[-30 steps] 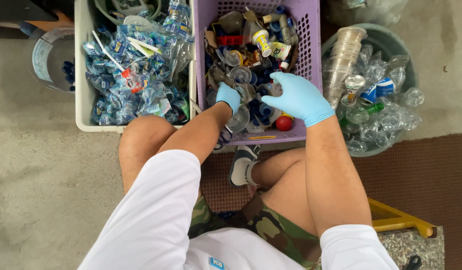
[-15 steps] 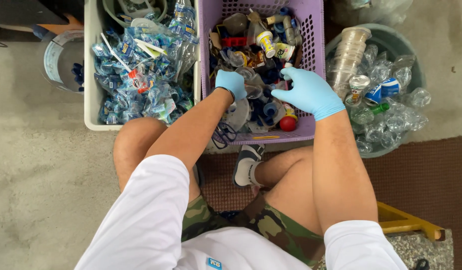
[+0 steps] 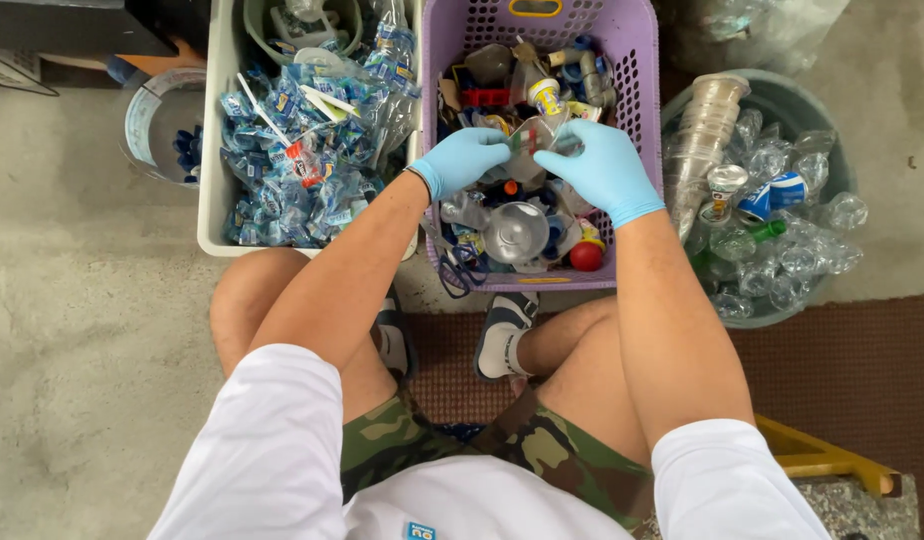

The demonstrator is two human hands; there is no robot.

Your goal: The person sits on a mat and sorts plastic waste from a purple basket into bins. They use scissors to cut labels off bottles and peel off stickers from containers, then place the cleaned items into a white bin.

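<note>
Both my hands wear light blue gloves and meet over the purple basket (image 3: 634, 60). My left hand (image 3: 464, 160) and my right hand (image 3: 602, 166) together grip a clear plastic bottle (image 3: 535, 138) with a label, held just above the basket's mixed plastic rubbish. Below the hands lie a crushed clear bottle (image 3: 515, 232), a red cap (image 3: 585, 256) and other bottles and lids. My bare knees and a white-and-black shoe (image 3: 502, 333) sit just in front of the basket.
A white bin (image 3: 214, 150) to the left holds several blue labels and wrappers. A round green-grey tub (image 3: 792, 105) to the right holds crushed clear bottles and stacked plastic cups (image 3: 704, 128). A small bucket (image 3: 147, 120) stands far left. A brown mat lies underfoot.
Both hands rose from the lower part of the basket and came together, lifting a clear bottle between them. The view shifted slightly upward.
</note>
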